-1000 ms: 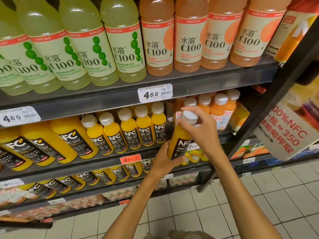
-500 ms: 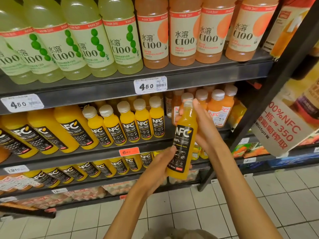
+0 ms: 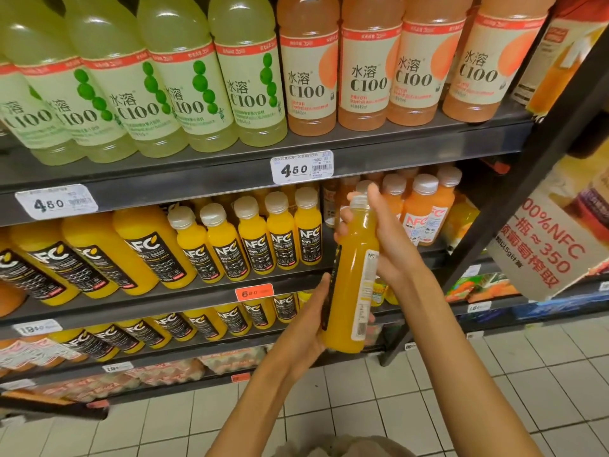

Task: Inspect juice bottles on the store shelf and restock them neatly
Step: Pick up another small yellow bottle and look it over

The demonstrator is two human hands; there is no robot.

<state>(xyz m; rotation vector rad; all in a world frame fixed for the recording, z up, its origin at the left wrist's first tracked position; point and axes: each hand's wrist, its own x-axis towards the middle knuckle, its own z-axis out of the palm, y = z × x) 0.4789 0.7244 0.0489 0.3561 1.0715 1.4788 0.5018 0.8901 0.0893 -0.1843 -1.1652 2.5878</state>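
The right hand (image 3: 379, 239) grips the upper part of an orange juice bottle (image 3: 351, 285), fingers wrapped behind its neck and thumb rising beside the clear cap. The left hand (image 3: 306, 321) cups the bottle's lower end from the left, thumb along the dark label edge and fingers curled beneath the base. The bottle stands nearly upright in the air, in front of the shelf rather than on it, its pale side label turned toward the camera. Behind it, the middle shelf (image 3: 197, 291) carries a row of small NFC orange bottles (image 3: 276, 239) with white caps, larger NFC bottles (image 3: 99, 255) to the left, and paler orange NFC bottles (image 3: 425, 212) to the right. A red price tag (image 3: 253, 292) sits on that shelf's edge just left of the held bottle. The shelf above holds green C100 bottles (image 3: 184, 94) and orange C100 bottles (image 3: 369, 70), with a white price tag (image 3: 301, 167) reading 4.50 below them. A hanging promotional card (image 3: 553, 245) is at the right, white floor tiles (image 3: 428, 407) below
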